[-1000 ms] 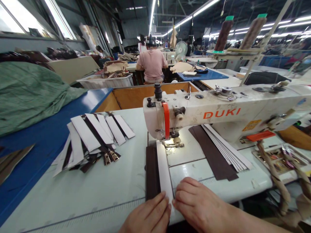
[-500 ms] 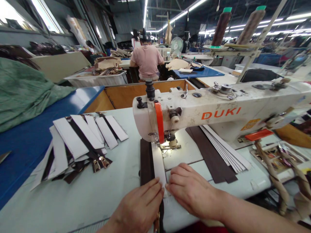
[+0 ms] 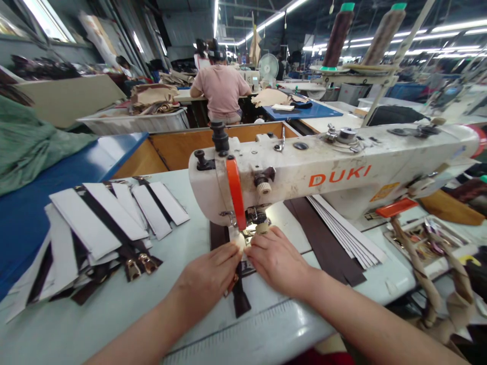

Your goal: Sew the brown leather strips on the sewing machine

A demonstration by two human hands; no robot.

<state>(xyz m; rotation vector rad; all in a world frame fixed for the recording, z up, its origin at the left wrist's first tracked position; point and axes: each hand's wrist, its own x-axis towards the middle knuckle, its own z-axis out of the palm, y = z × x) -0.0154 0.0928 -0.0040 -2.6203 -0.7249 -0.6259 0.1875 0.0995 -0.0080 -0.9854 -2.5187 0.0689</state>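
My left hand [image 3: 207, 276] and my right hand [image 3: 277, 261] meet just in front of the presser foot [image 3: 255, 218] of a white DUKI sewing machine [image 3: 304, 177]. Their fingertips close on a white-backed dark strap [image 3: 239, 253] running under the foot. The fingers hide most of its near part. A dark tail [image 3: 239, 299] with a small metal fitting sticks out towards me. To the left lies a pile of white-backed straps [image 3: 99, 223] with gold zipper sliders. Behind my right hand lie a dark strip [image 3: 323, 238] and a stack of white strips [image 3: 346, 235].
A blue-edged board [image 3: 45, 213] and green cloth [image 3: 26, 147] lie far left. A tray of small hardware [image 3: 426, 241] sits right of the machine, and thread cones [image 3: 338, 35] stand above it. Beyond a wooden bin [image 3: 205, 142], a co-worker in a pink shirt [image 3: 220, 91] sits sewing.
Both hands have moved forward to the presser foot and closed together on the strap. The strap's near end, with its metal fitting, has advanced towards the needle. The view has swung slightly.
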